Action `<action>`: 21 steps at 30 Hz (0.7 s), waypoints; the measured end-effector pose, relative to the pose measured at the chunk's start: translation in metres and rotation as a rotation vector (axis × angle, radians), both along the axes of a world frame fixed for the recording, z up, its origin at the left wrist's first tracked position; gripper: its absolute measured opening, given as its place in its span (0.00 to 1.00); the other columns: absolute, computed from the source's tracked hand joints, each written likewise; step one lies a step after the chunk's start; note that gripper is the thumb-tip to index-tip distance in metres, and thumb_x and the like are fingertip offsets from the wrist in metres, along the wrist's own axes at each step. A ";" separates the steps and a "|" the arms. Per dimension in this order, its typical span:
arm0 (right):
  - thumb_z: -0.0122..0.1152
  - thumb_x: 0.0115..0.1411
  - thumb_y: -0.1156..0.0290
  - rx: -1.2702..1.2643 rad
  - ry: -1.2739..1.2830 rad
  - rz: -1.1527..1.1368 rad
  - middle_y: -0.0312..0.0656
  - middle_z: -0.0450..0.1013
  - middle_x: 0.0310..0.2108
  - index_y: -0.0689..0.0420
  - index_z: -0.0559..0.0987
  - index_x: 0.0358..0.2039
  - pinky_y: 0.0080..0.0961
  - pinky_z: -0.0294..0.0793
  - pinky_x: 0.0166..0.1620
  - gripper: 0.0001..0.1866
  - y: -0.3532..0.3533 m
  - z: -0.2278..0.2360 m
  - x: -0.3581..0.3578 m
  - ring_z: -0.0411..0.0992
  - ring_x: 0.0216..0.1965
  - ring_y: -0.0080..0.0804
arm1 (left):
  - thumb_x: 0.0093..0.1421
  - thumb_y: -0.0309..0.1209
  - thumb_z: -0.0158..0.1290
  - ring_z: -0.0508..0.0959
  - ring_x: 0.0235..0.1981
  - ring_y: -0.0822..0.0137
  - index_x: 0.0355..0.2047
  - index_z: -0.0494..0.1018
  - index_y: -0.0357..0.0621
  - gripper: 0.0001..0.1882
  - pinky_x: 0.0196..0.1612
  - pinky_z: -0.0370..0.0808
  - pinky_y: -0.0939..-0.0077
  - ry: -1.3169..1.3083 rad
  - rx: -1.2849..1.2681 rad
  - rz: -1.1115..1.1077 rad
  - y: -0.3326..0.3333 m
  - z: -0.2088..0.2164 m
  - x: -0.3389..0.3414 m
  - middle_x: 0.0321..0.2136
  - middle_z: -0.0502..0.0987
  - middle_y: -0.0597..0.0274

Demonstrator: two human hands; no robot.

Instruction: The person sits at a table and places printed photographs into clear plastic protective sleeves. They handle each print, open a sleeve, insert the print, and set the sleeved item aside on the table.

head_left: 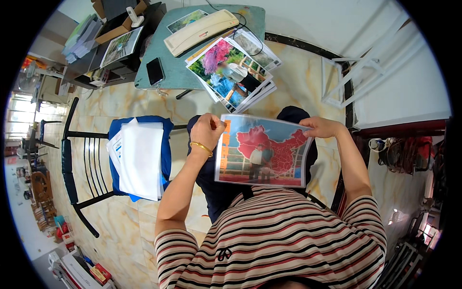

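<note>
A photo print in a clear glossy plastic sleeve (262, 161) lies over my lap, showing a big red map with figures in front of it. My left hand (207, 132), with a gold bangle at the wrist, is closed in a pinch at the sleeve's upper left corner. At the upper right corner my right hand (321, 127) grips the edge between thumb and fingers. Beyond my knees, a stack of photo prints (230, 74) overhangs the green table (144, 72). A cream laminator (202, 32) sits on that table behind the stack.
A black phone (155, 71) lies on the table's left part. To my left, a blue-seated chair (165, 126) carries a pile of clear and white sheets (141, 161). A dark desk with papers and a cardboard box (120, 28) stands far left. White frames (332, 82) lean at right.
</note>
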State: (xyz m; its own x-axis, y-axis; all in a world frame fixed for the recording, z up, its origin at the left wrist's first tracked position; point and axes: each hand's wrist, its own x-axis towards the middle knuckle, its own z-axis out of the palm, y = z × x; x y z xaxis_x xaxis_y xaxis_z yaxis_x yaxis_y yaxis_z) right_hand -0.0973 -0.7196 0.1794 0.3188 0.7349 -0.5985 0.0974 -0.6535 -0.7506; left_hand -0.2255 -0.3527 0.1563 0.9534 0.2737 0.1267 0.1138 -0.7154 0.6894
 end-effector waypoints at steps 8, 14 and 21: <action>0.64 0.53 0.66 -0.053 -0.162 0.137 0.39 0.74 0.34 0.60 0.74 0.42 0.23 0.70 0.39 0.18 0.073 0.015 0.002 0.71 0.35 0.23 | 0.56 0.28 0.50 0.70 0.22 0.81 0.28 0.75 0.42 0.05 0.27 0.67 0.88 0.439 -0.997 -0.086 0.002 0.011 -0.021 0.23 0.74 0.72; 0.66 0.51 0.71 0.457 -0.036 0.125 0.34 0.75 0.31 0.59 0.74 0.40 0.20 0.70 0.37 0.16 0.162 0.043 -0.025 0.70 0.32 0.18 | 0.59 0.28 0.49 0.71 0.23 0.81 0.31 0.73 0.42 0.04 0.27 0.68 0.89 0.524 -1.311 -0.162 -0.008 0.033 -0.031 0.26 0.75 0.69; 0.68 0.48 0.64 0.327 -0.399 0.046 0.42 0.75 0.27 0.62 0.75 0.33 0.25 0.69 0.34 0.17 0.175 0.034 -0.040 0.71 0.28 0.27 | 0.58 0.27 0.52 0.68 0.19 0.82 0.27 0.71 0.39 0.05 0.24 0.65 0.87 0.114 -0.978 0.034 -0.024 0.044 -0.035 0.20 0.71 0.72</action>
